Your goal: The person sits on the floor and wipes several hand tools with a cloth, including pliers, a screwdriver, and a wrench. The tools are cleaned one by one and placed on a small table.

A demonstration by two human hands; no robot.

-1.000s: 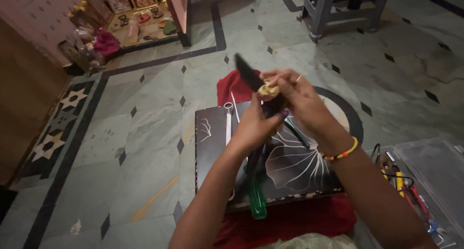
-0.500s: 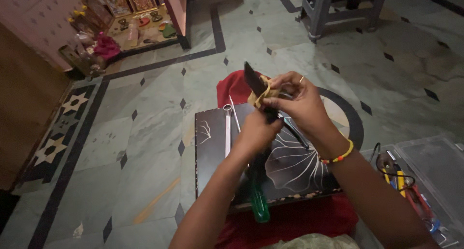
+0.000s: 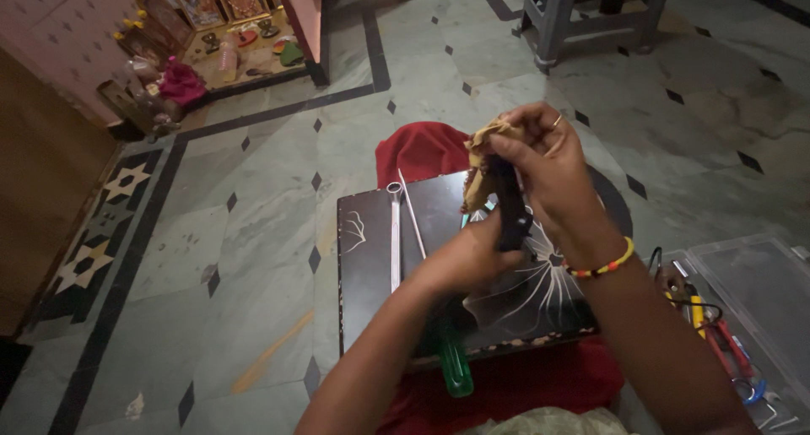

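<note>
Hands are both up over the dark board (image 3: 371, 258) with the white flower line pattern — working one tool between them. Left hand (image 3: 468, 258) is closed around the lower end of a black-handled tool (image 3: 509, 207), holding it roughly upright above the board. Right hand (image 3: 544, 161) is closed over the tool's top end, fingers pinching a tan cloth (image 3: 481, 161) against it; the cloth bunches at the fingertips and hangs down the left side of the tool. What the tool's top end looks like I cannot tell, cloth and fingers cover it. Ring on the right hand, beaded orange-yellow bracelet (image 3: 601, 266) on the right wrist.

On the board: a long metal wrench (image 3: 394, 232) lying lengthwise near the left edge, a thin metal rod (image 3: 412, 214) just beside it, angled slightly. Green-handled screwdriver (image 3: 453, 363) lies at the board's near edge, handle sticking out over the red cloth (image 3: 422, 152) — that cloth shows under the board at both far and near ends.

Right of the board, near the right forearm: clear plastic toolbox (image 3: 751, 291), open, with red and yellow handled tools inside. Floor is grey-green marble tile (image 3: 253, 224) with black diamond insets. Grey metal stand legs (image 3: 548, 21) sit well apart at top.
</note>
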